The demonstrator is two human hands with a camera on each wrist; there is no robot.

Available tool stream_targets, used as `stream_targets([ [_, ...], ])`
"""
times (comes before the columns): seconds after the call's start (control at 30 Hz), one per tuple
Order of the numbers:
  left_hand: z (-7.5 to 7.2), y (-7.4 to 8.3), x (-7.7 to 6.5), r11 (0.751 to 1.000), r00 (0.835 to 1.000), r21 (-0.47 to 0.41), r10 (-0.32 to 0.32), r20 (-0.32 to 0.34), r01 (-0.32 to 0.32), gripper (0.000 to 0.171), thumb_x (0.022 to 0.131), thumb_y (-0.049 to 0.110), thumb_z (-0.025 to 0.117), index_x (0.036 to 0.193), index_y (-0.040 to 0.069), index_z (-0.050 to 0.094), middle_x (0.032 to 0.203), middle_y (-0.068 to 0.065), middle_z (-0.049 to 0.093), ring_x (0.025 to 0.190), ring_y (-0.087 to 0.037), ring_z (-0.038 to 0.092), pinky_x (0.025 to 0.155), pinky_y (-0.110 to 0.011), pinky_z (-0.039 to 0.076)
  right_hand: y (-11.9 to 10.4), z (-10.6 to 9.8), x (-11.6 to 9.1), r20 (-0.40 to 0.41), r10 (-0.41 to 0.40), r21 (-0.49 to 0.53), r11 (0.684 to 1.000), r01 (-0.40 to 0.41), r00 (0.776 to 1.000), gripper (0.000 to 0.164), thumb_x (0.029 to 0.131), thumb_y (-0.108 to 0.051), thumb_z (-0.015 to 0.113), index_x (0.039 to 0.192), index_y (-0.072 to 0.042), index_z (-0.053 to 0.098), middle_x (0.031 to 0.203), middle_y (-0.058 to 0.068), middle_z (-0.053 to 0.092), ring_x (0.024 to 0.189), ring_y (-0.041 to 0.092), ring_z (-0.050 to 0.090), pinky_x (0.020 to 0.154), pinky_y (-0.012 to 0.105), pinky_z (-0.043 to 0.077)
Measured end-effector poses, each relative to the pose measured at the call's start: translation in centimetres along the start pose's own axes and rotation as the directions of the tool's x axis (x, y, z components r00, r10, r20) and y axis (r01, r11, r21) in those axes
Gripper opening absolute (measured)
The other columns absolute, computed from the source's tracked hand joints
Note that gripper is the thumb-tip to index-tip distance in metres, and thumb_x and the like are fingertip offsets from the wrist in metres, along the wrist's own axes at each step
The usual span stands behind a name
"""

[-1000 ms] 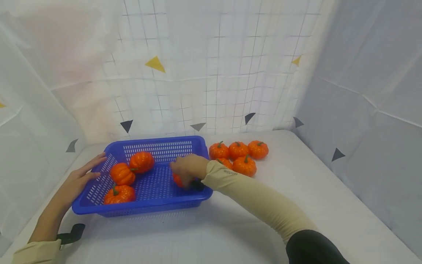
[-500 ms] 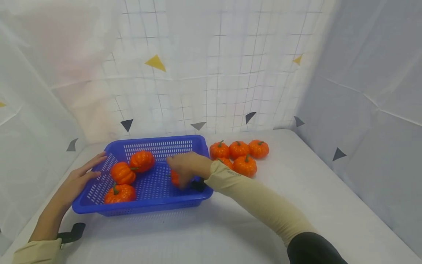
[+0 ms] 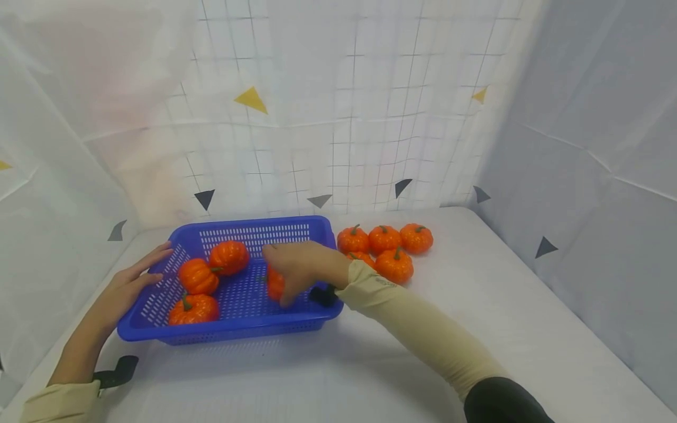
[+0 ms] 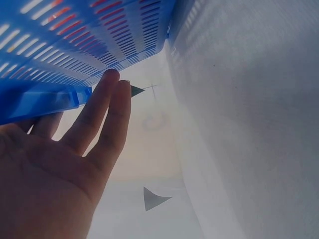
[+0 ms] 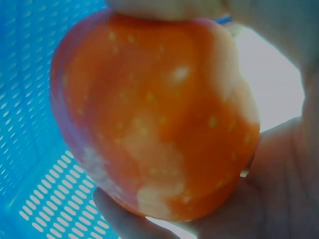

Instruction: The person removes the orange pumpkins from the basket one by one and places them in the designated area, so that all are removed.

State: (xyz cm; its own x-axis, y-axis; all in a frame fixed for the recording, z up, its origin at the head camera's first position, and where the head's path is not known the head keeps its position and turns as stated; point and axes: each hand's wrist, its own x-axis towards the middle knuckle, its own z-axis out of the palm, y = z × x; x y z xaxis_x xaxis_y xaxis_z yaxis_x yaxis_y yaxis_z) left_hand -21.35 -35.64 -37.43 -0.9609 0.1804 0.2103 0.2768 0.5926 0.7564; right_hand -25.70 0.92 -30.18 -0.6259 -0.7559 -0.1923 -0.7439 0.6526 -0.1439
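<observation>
Inside the right part of a blue plastic basket (image 3: 248,324), my right hand (image 3: 302,265) grips a small orange pumpkin (image 5: 154,114). In the right wrist view its speckled skin fills the gap between thumb and fingers. The left hand (image 3: 127,288) rests at the basket's left end. Its fingers (image 4: 115,114) lie fairly straight against the outer slotted wall in the left wrist view. Three more pumpkins sit along the basket's left side: an upper one (image 3: 229,258), a middle one (image 3: 197,277) and a lower one (image 3: 193,309).
Several pumpkins (image 3: 394,266) stand grouped on the white table (image 3: 476,282), just right of the basket. My right forearm passes in front of them and partly hides one. White sheets (image 3: 317,117) with dark and yellow triangles enclose the table at the back and sides.
My right hand has shifted slightly left within the basket, bringing the pumpkin along. The left hand and the other pumpkins stay where they were.
</observation>
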Motion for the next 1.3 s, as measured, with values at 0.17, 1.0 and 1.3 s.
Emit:
stream_targets([
  [0.17, -0.1, 0.0, -0.1, 1.000, 1.000, -0.006, 0.002, 0.001, -0.002, 0.056, 0.111, 0.027, 0.044, 0.162, 0.006, 0.033, 0.169, -0.023, 0.016, 0.149, -0.058, 0.010, 0.104, -0.088, 0.011, 0.4, -0.6, -1.0, -0.077, -0.048, 0.047, 0.998, 0.052, 0.996, 0.064, 0.078, -0.033, 0.089, 0.123, -0.016, 0.047, 0.102, -0.003, 0.058, 0.088, 0.013, 0.058, 0.072, 0.023, 0.055],
  [1.0, 0.0, 0.1, -0.1, 1.000, 1.000, -0.003, -0.003, 0.003, 0.003, 0.056, 0.111, 0.026, 0.044, 0.162, 0.006, 0.033, 0.169, -0.024, 0.015, 0.149, -0.059, 0.010, 0.103, -0.088, 0.011, 3.2, 0.1, -6.4, -0.329, 0.000, 0.378, 0.916, 0.132, 0.944, 0.091, 0.080, -0.029, 0.085, 0.157, -0.014, 0.039, 0.136, -0.002, 0.056, 0.103, 0.012, 0.058, 0.079, 0.027, 0.058],
  [1.3, 0.1, 0.1, 0.0, 1.000, 1.000, 0.004, -0.012, -0.004, 0.012, 0.056, 0.111, 0.027, 0.044, 0.162, 0.005, 0.032, 0.169, -0.023, 0.015, 0.149, -0.059, 0.012, 0.101, -0.088, 0.017, 4.1, 0.5, -7.5, -0.449, 0.061, 0.441, 0.883, 0.162, 0.892, 0.076, 0.081, -0.028, 0.086, 0.146, -0.015, 0.049, 0.122, -0.005, 0.059, 0.099, 0.014, 0.061, 0.076, 0.029, 0.059],
])
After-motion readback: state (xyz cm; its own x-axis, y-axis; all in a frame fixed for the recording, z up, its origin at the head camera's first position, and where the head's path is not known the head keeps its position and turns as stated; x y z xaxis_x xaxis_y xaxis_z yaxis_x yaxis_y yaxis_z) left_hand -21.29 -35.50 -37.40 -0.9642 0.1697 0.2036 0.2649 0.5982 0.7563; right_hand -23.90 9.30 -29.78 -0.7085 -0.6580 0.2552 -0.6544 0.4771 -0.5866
